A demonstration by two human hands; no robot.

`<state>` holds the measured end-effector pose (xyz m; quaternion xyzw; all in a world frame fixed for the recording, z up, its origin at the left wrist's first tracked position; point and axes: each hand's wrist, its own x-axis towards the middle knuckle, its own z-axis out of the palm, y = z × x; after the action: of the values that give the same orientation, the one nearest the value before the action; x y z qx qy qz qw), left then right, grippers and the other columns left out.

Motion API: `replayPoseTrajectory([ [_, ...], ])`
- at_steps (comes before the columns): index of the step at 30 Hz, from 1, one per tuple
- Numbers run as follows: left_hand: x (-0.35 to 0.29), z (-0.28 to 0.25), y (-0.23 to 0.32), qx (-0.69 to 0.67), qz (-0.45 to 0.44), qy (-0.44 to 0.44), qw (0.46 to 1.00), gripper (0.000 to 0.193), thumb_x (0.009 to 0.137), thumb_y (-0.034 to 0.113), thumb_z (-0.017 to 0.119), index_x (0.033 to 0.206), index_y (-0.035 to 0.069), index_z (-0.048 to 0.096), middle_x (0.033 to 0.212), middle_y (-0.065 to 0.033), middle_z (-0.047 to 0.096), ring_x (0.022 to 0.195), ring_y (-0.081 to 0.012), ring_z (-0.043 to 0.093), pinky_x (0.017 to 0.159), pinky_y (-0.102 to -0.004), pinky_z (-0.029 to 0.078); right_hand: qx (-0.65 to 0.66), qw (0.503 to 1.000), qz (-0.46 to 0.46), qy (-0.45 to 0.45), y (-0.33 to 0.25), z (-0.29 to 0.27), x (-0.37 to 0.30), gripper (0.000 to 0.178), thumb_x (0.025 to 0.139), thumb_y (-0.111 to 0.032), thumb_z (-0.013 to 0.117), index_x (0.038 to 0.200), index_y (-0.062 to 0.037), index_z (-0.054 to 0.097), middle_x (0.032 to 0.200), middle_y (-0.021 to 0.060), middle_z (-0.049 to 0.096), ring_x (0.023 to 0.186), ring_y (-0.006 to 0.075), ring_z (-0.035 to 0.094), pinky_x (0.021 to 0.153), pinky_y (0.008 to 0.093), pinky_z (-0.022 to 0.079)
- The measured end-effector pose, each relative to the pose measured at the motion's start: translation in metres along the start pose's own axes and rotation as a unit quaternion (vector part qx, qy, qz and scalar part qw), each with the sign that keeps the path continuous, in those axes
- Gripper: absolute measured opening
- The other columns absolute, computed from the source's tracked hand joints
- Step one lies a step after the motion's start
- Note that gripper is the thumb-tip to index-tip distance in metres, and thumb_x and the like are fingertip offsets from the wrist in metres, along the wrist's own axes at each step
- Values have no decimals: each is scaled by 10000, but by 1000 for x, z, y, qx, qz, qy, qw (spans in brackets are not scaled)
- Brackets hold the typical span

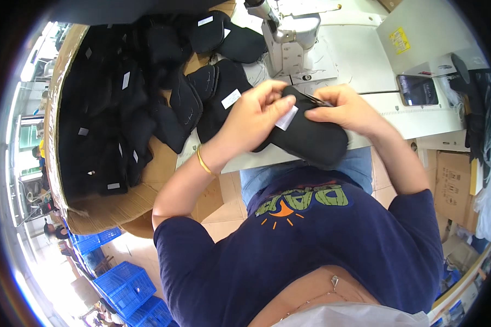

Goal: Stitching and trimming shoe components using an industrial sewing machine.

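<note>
Below the right hand [346, 109], gripping snips [315, 99], I see the black pad [313, 136] slant lengthwise down-right from the left hand [255, 113] pinching it.

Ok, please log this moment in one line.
left hand: holds black rounded fabric piece; right hand: holds small metal snips; brown cardboard box: black fabric pieces inside

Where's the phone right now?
In the head view, toward the upper right: the phone lies on the white tabletop, to the right of the right hand and slightly beyond it.
</note>
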<state>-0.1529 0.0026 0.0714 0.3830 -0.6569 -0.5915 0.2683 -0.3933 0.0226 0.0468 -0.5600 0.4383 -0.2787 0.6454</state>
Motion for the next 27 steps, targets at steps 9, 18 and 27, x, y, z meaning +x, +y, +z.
replayPoseTrajectory([
  [9, -34, 34, -17, 610, 157, 28, 776, 713, 749, 198, 735, 1313, -129, 448, 1332, -382, 437, 1258, -463, 450, 1083, -441, 385, -484, 780, -79, 390, -72, -94, 8, 417, 906, -442, 648, 967, -30, 668, 728, 50, 611, 686, 133, 547, 660, 273, 427],
  [18, -11, 15, -7, 450, 185, 133, 863, 341, 748, -28, 577, 1088, -11, 575, 1025, -185, 624, 967, -324, 635, 801, -314, 511, -390, 831, -265, 294, -9, -36, 9, 397, 994, -333, 566, 730, -37, 546, 654, -3, 525, 607, 83, 429, 558, 281, 373],
  [27, 14, -29, 27, -201, 192, -176, 944, 150, 873, 166, 670, 783, 51, 636, 891, -106, 677, 1092, -281, 600, 951, -404, 469, 190, 975, 5, -119, 13, 30, 2, 336, 1027, -368, 507, 853, -86, 563, 634, -8, 538, 428, 34, 384, 370, 224, 236],
])
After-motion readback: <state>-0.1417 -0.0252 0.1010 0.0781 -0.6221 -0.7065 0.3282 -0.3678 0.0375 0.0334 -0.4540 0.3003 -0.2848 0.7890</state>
